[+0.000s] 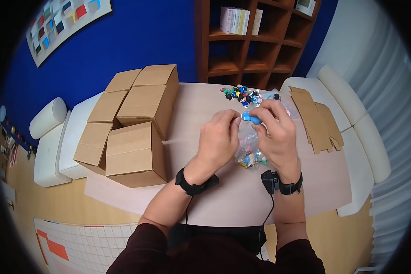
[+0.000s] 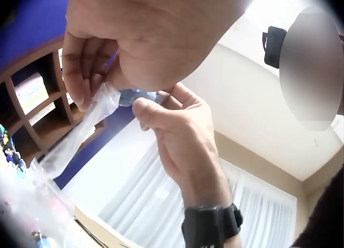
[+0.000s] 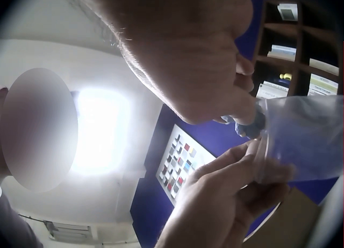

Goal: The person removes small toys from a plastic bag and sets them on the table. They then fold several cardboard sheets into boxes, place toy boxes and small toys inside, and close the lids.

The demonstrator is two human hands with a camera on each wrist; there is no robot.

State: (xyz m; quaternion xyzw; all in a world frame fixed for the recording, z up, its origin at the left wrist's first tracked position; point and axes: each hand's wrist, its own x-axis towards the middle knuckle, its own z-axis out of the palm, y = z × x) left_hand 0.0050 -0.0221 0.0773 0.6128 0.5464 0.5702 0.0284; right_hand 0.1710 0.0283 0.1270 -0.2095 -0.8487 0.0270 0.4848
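Observation:
A small blue figure (image 1: 251, 118) is pinched between the thumb and fingers of the right hand (image 1: 275, 132). The left hand (image 1: 218, 139) faces it from the left, its thumb and fingers pinching the edge of a clear plastic bag (image 2: 80, 132), which hangs down from them in the left wrist view. In the right wrist view the bag (image 3: 306, 137) spreads to the right of the left hand (image 3: 215, 199), with the blue figure (image 3: 251, 126) by its edge. More small figures (image 1: 251, 160) lie in clear plastic on the table below the hands.
A pile of colourful figures (image 1: 242, 95) lies at the table's far side. Several closed cardboard boxes (image 1: 134, 148) stand on the left of the table (image 1: 196, 98). Flattened cardboard (image 1: 317, 121) lies on the right. White seats (image 1: 363, 141) flank the table, and a wooden shelf (image 1: 246, 38) stands behind.

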